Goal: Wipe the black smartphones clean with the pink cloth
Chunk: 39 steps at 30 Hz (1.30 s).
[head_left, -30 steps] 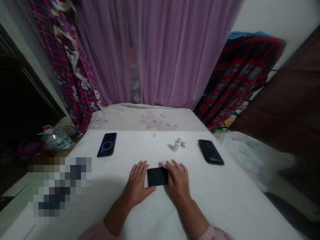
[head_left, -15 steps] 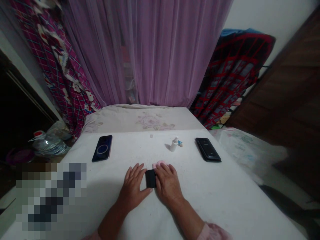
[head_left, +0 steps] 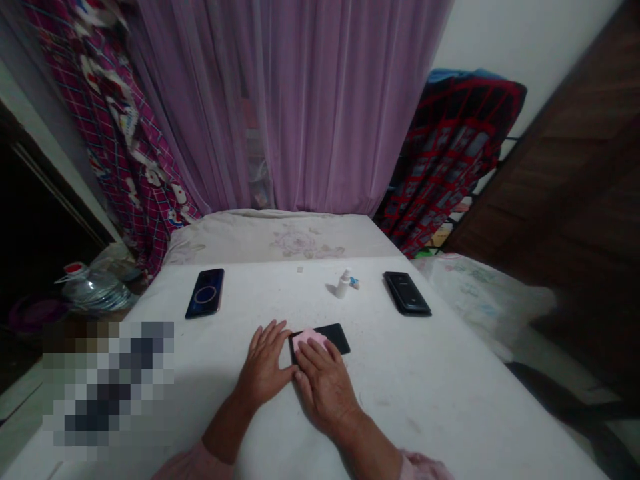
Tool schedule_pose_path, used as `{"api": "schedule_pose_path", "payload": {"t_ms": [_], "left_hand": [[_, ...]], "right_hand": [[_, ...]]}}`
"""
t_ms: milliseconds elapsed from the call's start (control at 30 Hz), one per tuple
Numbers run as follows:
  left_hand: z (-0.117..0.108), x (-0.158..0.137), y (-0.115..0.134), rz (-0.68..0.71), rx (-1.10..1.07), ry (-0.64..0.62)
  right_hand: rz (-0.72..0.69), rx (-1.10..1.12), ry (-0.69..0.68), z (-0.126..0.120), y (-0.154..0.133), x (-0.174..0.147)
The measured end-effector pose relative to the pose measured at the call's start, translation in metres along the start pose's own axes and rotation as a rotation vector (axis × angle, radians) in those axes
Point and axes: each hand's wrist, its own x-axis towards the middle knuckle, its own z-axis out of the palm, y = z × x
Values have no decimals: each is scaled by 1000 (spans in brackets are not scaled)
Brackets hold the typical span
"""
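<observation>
From here I see my left hand lying flat and spread on the white table, its thumb against the near-left corner of the black phone in front of me — it grips nothing. My right hand presses a pink cloth onto the left half of that phone, fingers laid over the cloth rather than curled round it.

Half a second ago the right hand covered most of the phone and only a narrow dark strip showed between the hands, with the cloth peeking at their far edge. Now the hand has slid toward 7 o'clock — the phone's right end lies bare, and the cloth sits on the glass.

At 11 o'clock lies a dark blue phone; at 1 o'clock a small white bottle, and past it another black phone, all well apart from the hands.
</observation>
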Motion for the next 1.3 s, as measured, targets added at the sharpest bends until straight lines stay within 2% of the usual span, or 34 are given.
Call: {"api": "schedule_pose_path", "payload": {"t_ms": [233, 567, 1000, 1200, 1300], "left_hand": [[0, 2, -3, 0, -1, -19], [-3, 2, -3, 19, -9, -38], [-3, 4, -3, 46, -22, -55], [-3, 4, -1, 32, -14, -64], [-1, 3, -2, 30, -16, -65]], "right_hand": [[15, -76, -43, -10, 11, -14], [172, -281, -20, -26, 39, -47], [268, -245, -36, -9, 64, -2], [293, -208, -1, -7, 63, 0], [280, -161, 68, -7, 64, -1]]}}
